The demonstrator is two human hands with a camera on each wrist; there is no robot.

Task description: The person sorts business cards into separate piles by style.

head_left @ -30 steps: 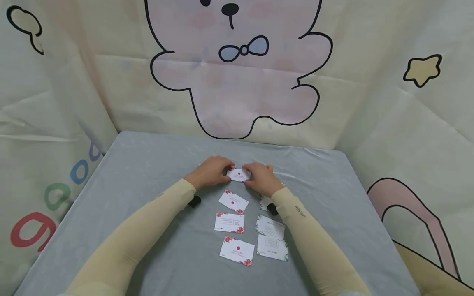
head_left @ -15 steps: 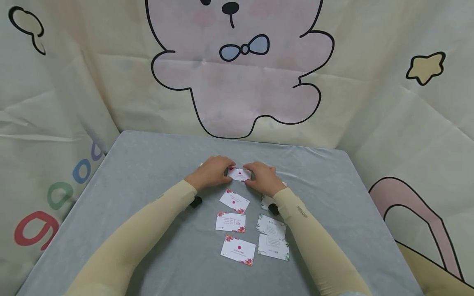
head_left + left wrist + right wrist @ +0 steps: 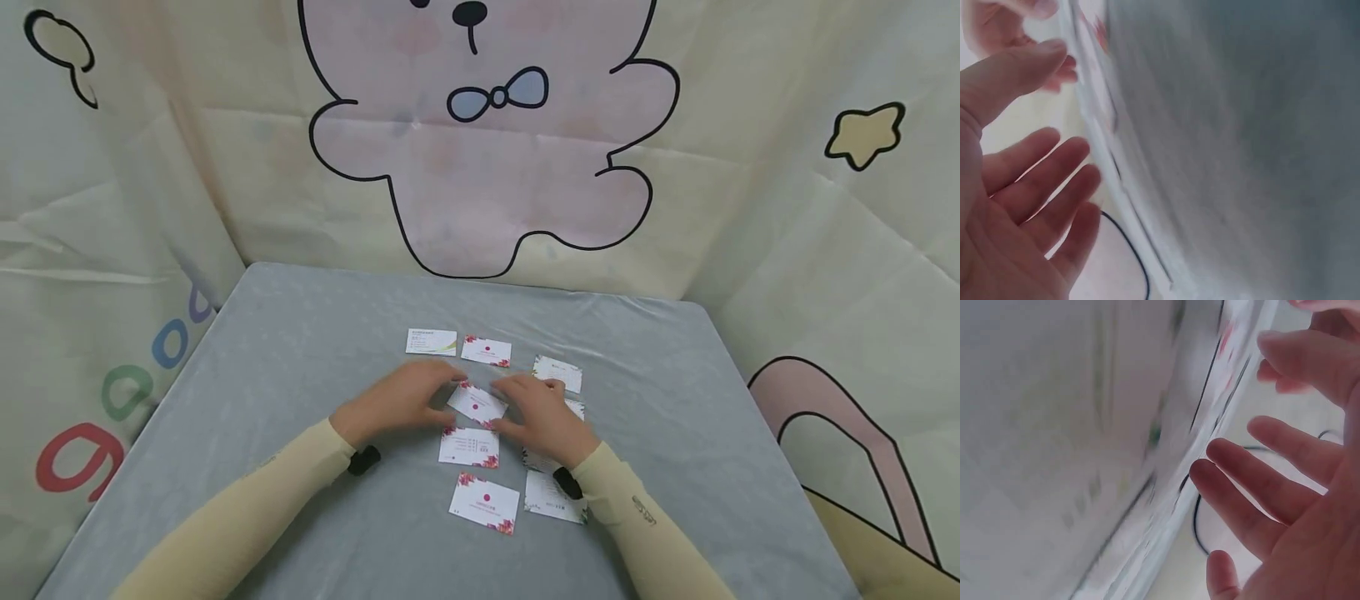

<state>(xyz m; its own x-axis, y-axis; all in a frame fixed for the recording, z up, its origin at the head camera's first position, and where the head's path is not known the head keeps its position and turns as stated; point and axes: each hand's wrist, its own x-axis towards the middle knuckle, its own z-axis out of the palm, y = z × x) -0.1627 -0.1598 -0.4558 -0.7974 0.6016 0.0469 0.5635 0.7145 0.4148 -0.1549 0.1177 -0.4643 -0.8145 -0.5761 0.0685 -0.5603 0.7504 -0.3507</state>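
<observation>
A white business card with red floral corners (image 3: 476,403) lies tilted on the table between the two hands. To its left is the left hand (image 3: 396,403), thumb and fingers apart and nothing held; its fingers (image 3: 1047,181) look relaxed in the left wrist view. The right hand (image 3: 546,419) is on the other side, thumb near the card's lower right corner; whether it touches cannot be told. Its fingers (image 3: 1254,494) are spread in the right wrist view. Farther back lies another red floral card (image 3: 486,350), beside a white and yellow card (image 3: 431,342).
Two more red floral cards (image 3: 468,447) (image 3: 484,502) lie nearer on the grey-covered table (image 3: 315,333). A column of cards with green leaf corners (image 3: 558,373) runs on the right, partly hidden by the right hand and sleeve. A printed curtain (image 3: 360,225) stands behind the table.
Both hands have let go of the far red floral card and moved back toward the person, to either side of the tilted card. The white and yellow card and the far leaf card are uncovered.
</observation>
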